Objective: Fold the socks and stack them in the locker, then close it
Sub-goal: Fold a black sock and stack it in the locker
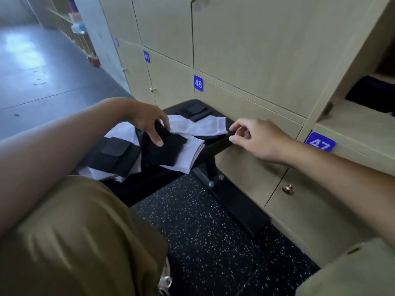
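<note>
Socks (188, 154), black and white, lie mostly loose in a heap on the black desk (218, 144) at mid-frame. The left hand (147, 120) pinches a black sock (164, 150) atop the heap; the right hand (256, 137) hovers beside the desk edge, fingers loosely curled, holding nothing. At the right edge the open locker (352, 122) holds something dark, perhaps folded pairs. Most folding, stacking and closing seems left.

You sat facing beige wooden cabinets (245, 50) with blue number plates (198, 83), above black speckled flooring (203, 231); grey floor (32, 67) shone at left.
</note>
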The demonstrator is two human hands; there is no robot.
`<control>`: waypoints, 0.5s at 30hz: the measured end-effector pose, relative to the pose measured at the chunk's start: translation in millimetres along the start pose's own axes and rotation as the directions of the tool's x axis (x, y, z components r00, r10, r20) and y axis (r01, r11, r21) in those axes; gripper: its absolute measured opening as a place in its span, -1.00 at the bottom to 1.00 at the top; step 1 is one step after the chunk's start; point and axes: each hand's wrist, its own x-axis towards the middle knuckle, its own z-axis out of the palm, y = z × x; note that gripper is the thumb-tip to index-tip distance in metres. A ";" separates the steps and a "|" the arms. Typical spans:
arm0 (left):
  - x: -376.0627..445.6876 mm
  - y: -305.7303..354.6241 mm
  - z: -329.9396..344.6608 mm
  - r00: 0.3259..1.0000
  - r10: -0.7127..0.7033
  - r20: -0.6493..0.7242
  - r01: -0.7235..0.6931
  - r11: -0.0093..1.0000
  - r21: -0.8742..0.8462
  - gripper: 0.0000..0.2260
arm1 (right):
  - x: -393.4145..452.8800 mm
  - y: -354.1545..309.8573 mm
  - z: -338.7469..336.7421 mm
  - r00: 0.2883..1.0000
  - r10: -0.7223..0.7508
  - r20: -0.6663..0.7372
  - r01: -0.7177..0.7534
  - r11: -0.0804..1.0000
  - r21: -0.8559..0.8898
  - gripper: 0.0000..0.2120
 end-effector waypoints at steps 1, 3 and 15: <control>0.9 -2.0 1.6 1.000 0.009 -0.017 -0.009 1.000 -0.005 -0.53 | 3.3 -2.0 3.7 1.000 -0.009 0.012 0.009 1.000 0.002 -0.76; 0.1 -3.8 3.4 0.999 0.017 -0.051 -0.018 1.000 -0.024 -0.65 | 9.2 -6.0 9.5 0.999 -0.015 0.030 0.014 1.000 0.014 -0.75; -19.4 -9.3 -16.9 0.930 0.073 -0.361 -0.141 0.976 -0.167 -0.90 | 31.4 -22.7 22.4 0.999 0.036 0.007 -0.036 0.983 0.180 -0.75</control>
